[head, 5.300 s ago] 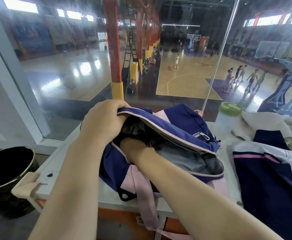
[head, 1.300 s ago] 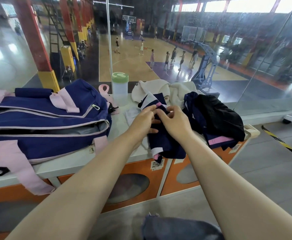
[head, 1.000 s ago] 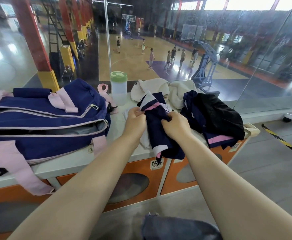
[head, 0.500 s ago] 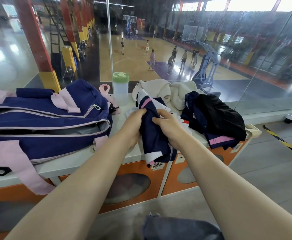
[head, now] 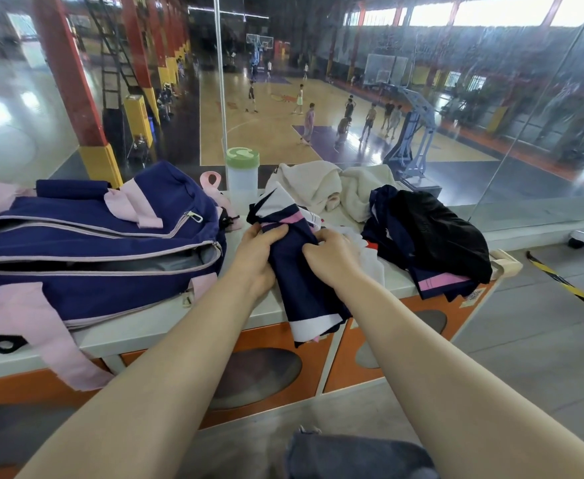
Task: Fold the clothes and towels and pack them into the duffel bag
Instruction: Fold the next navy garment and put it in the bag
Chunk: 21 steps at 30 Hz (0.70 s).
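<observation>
bright daylight, glass glare, wide-angle edge distortion.

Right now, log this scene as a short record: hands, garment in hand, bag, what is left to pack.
left hand: grips the navy garment
right hand: grips the same garment
navy garment: bunched, lower end hanging over the counter edge
duffel bag: left on the counter, zip open
still unpacked: cream towels, dark clothes pile
also there: green-lidded bottle behind the garment

One duffel bag (head: 86,250), one bottle (head: 242,174), two towels (head: 335,188).
</observation>
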### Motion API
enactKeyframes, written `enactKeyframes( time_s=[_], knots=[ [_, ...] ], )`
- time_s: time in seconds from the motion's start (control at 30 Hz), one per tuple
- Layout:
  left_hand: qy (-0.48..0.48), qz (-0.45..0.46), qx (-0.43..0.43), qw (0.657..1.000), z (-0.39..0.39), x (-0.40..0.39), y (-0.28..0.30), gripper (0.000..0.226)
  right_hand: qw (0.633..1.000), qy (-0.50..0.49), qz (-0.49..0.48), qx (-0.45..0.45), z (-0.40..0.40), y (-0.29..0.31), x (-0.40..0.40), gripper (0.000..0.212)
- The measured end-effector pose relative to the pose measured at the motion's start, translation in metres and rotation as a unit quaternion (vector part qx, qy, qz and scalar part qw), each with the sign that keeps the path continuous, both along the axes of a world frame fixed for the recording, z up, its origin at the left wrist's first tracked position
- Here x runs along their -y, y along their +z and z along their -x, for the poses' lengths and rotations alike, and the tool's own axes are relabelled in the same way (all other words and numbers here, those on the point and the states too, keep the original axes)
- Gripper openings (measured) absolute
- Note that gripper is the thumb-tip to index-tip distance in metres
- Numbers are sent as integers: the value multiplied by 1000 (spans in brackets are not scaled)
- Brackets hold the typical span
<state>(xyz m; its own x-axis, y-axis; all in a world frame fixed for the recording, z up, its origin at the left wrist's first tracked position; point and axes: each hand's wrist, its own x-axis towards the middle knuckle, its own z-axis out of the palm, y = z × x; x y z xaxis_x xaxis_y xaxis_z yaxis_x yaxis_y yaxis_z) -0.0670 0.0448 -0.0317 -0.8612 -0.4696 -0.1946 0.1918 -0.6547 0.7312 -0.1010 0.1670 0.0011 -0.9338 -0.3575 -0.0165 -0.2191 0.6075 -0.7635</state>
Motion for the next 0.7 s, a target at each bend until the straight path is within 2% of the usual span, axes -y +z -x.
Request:
enactKeyframes(
  time_s=[0.03,0.13,0.23,0.3,0.33,0.43,0.57,0.7],
  knots=[
    [4,7,7,1000,0,0,0,45,1000,-16,-15,8,1,-1,-1,22],
    [6,23,27,999,0,-1,-1,40,998,-25,-14,60,3,0,-2,61],
    [-4,22,28,999,-3,-2,2,40,997,-24,-9,67,1,4,-1,96],
    [-9,16,20,1000,-4,-2,4,42,997,-16,-14,73,1,6,-1,110],
    [-10,15,20,1000,-4,-2,5,43,996,-9,-10,84,2,5,-2,108],
    [-14,-4,19,1000,-5,-2,5,53,991,21,30,125,5,6,-5,80],
    [-15,-45,-1,999,-13,0,10,64,984,55,100,138,3,9,-5,60],
    [6,-25,-22,999,-15,2,22,43,981,62,162,81,-4,12,4,53]
  ],
)
